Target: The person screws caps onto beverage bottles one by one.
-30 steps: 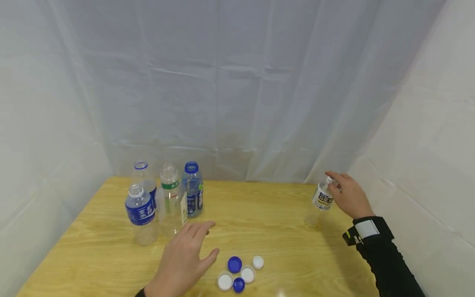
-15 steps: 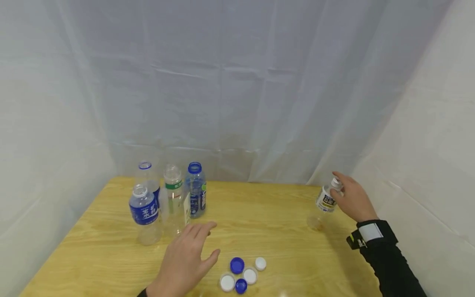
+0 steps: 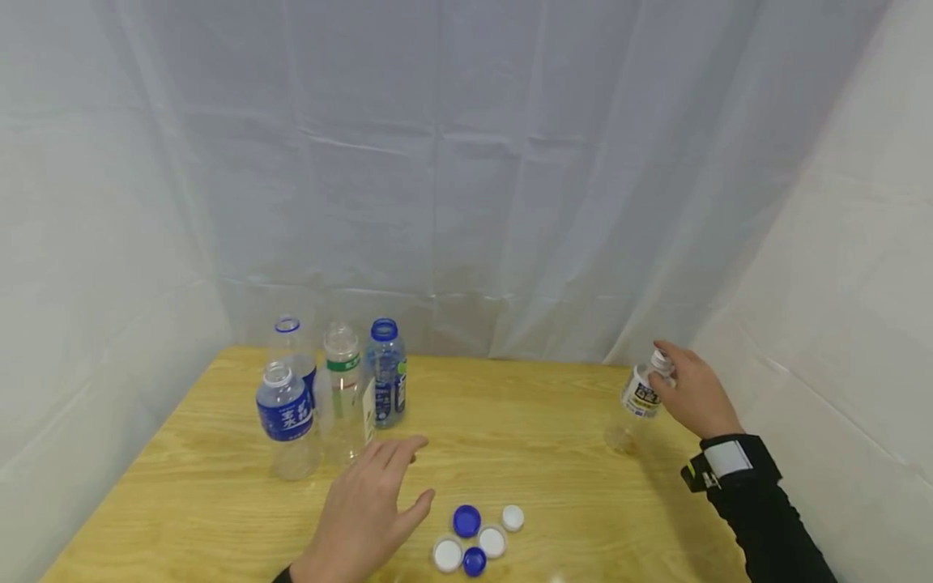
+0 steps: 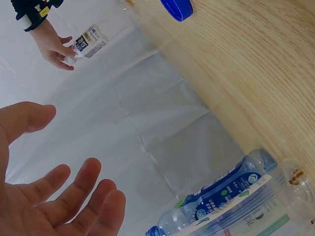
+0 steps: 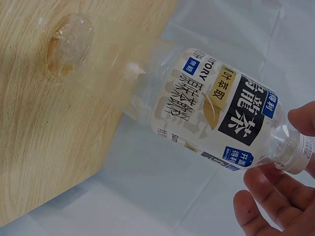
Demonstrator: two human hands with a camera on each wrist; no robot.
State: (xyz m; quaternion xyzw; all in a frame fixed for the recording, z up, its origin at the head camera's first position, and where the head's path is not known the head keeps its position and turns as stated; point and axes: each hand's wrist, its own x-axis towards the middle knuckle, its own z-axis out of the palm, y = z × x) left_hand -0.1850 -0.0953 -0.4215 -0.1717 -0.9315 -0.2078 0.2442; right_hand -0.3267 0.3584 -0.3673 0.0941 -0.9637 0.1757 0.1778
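At the right of the table, my right hand [image 3: 696,393] pinches the white cap [image 5: 298,155] at the top of a clear plastic bottle [image 5: 216,108] between thumb and fingers. This bottle has a white, black and gold tea label, and its base stands on the wood. My left hand [image 3: 364,502] is held over the front of the table with fingers relaxed and nothing in them; the left wrist view shows its palm [image 4: 29,211]. Beyond it stand a clear bottle with a green band [image 3: 342,397] and a blue-tinted bottle [image 3: 386,376].
Two more uncapped bottles stand at the left, one with a blue label [image 3: 286,419] and one with a blue rim [image 3: 289,340] behind it. Loose caps, blue [image 3: 466,521] and white [image 3: 513,518], lie on the wooden table [image 3: 510,437] near its front. White sheeting [image 3: 466,202] surrounds the table.
The whole head view has shifted slightly, so everything sits a little further right in it. My right hand stays on the bottle's cap, and my left hand keeps its pose.
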